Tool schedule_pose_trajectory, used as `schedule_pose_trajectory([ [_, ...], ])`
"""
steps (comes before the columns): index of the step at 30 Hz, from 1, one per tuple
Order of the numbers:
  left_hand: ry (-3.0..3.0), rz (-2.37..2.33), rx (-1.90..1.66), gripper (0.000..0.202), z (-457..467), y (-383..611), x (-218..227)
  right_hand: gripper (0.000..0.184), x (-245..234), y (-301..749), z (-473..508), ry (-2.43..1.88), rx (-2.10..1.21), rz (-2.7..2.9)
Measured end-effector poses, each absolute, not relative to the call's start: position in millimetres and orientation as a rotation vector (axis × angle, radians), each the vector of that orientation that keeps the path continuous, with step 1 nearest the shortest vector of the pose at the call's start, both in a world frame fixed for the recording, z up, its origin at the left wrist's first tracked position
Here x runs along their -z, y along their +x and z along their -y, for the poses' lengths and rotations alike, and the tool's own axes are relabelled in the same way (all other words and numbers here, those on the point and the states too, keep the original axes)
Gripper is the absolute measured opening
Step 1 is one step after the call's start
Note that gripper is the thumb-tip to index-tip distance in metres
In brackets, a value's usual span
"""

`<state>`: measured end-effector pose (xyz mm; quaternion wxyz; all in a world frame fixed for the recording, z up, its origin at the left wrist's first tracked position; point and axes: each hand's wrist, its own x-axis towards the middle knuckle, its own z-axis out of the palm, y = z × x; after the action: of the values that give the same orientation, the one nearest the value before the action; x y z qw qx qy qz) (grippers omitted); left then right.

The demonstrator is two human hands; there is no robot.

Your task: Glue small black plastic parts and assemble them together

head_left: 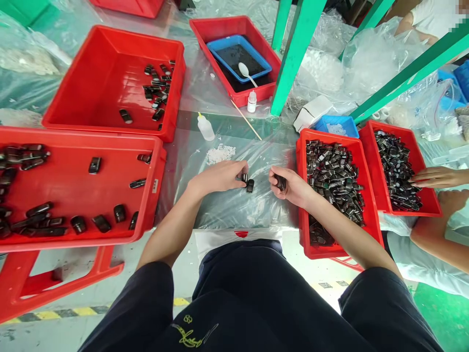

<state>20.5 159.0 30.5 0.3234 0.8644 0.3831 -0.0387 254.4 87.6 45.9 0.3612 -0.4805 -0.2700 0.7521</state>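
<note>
My left hand (227,175) is closed, its fingertips on a small glossy black plastic part (245,179). A second black part (250,186) lies on the plastic-covered table (227,208), right beside those fingertips. Across a short gap, my right hand (293,187) is closed around another small black plastic part (280,183), partly covered by the fingers. Just beyond my left hand is a loose pile of tiny white pieces (221,154). A squeeze bottle with a yellow tip (205,128) lies behind that pile.
Red trays holding black parts stand at left (124,239), far left (98,78) and right (340,249). A co-worker's hand (434,177) reaches into another red tray (436,208). Green posts (293,63), a small white bottle (251,102) and a thin stick (246,120) are farther back.
</note>
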Motion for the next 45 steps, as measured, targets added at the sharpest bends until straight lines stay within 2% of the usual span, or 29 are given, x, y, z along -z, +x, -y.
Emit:
schedule_pose_trajectory([
  [5, 2.257, -0.970, -0.085, 0.030, -160, 26, -21, 0.059, -54, 256, -88, -1.239, -1.809, 0.773],
  [8, 2.339, -1.058, -0.332, 0.033, -161, 29, -15, 0.061, -61, 267, -90, -1.247, -1.659, 1.050],
  [11, 2.360, -1.010, -0.596, 0.039, -158, 37, -11, 0.050, -59, 280, -93, -1.309, -1.217, 1.500],
  [14, 2.360, -0.939, -0.709, 0.040, -151, 46, -6, 0.024, -47, 289, -96, -1.417, -0.726, 1.910],
  [15, 2.363, -0.919, -0.737, 0.039, -149, 49, -4, 0.020, -43, 290, -96, -1.460, -0.618, 2.039],
  [18, 2.340, -0.856, -0.845, 0.032, -144, 56, 3, 0.024, -33, 290, -96, -1.554, -0.447, 2.339],
  [23, 2.110, -0.993, -1.036, 0.032, -146, 63, 14, 0.024, -30, 289, -99, -1.535, -0.408, 2.217],
  [26, 2.274, -1.046, -0.885, 0.033, -150, 65, 19, 0.022, -27, 287, -103, -1.507, -0.436, 1.968],
  [30, 2.699, -0.842, -0.589, 0.041, -150, 71, 30, 0.021, -23, 283, -106, -1.459, -0.496, 1.820],
  [38, 2.865, -0.732, -0.548, 0.047, -144, 81, 38, 0.018, -24, 279, -105, -1.497, -0.527, 1.841],
  [41, 2.795, -0.766, -0.596, 0.042, -145, 78, 34, 0.018, -28, 280, -103, -1.494, -0.566, 1.814],
  [45, 2.443, -0.842, -0.847, 0.023, -151, 67, 22, 0.016, -31, 280, -101, -1.414, -0.668, 1.703],
])
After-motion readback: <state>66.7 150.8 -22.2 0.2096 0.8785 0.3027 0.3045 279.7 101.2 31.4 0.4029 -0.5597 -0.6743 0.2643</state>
